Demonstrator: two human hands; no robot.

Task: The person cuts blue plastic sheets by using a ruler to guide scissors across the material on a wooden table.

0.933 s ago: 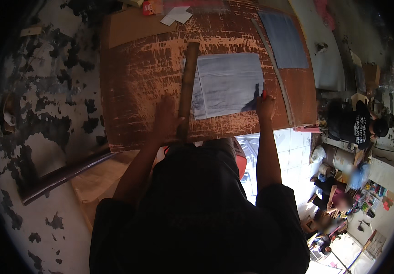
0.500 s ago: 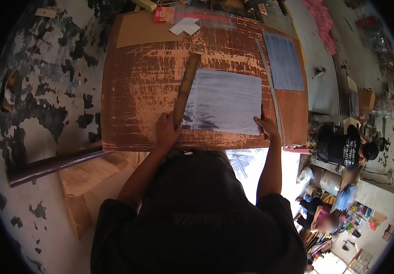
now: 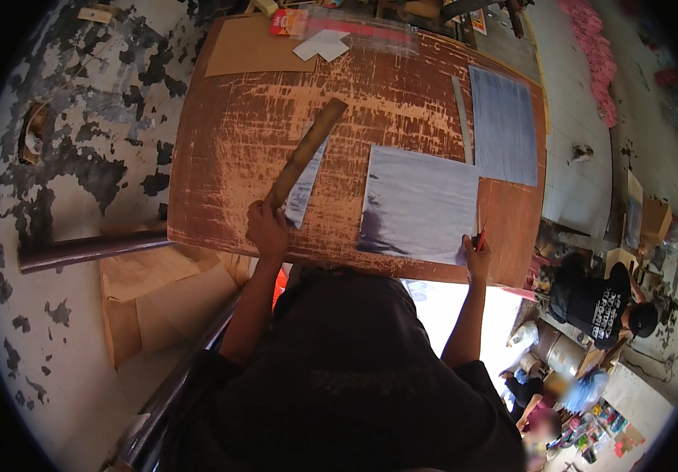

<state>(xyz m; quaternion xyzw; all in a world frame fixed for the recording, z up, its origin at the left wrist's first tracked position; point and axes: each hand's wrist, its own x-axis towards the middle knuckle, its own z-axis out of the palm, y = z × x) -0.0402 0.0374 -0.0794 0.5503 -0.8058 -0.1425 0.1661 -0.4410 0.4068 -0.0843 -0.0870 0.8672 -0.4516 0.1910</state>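
My left hand point(image 3: 267, 230) is closed around the near end of a flat brown straightedge strip point(image 3: 307, 153), held slanting over the table. Partly under it lies a narrow grey-blue offcut point(image 3: 304, 194), apart from the larger grey-blue sheet point(image 3: 421, 203). At that sheet's near right corner, my right hand point(image 3: 477, 259) is closed on a slim red tool with a thin pointed tip point(image 3: 480, 238); its exact kind is unclear. The right fingers also touch the sheet's corner, and I cannot tell whether they pinch it.
Scratches cover the brown tabletop point(image 3: 237, 157). Another grey-blue sheet point(image 3: 506, 126) lies at the right, beside a thin grey strip point(image 3: 462, 118). Brown cardboard point(image 3: 260, 49), white paper pieces point(image 3: 322, 46) and clear plastic point(image 3: 362, 35) are at the far edge. Other people sit at the lower right.
The larger sheet has shifted right and nearer, leaving a gap from the narrow offcut. My left hand and straightedge have moved left and tilted more; my right hand has moved right and nearer.
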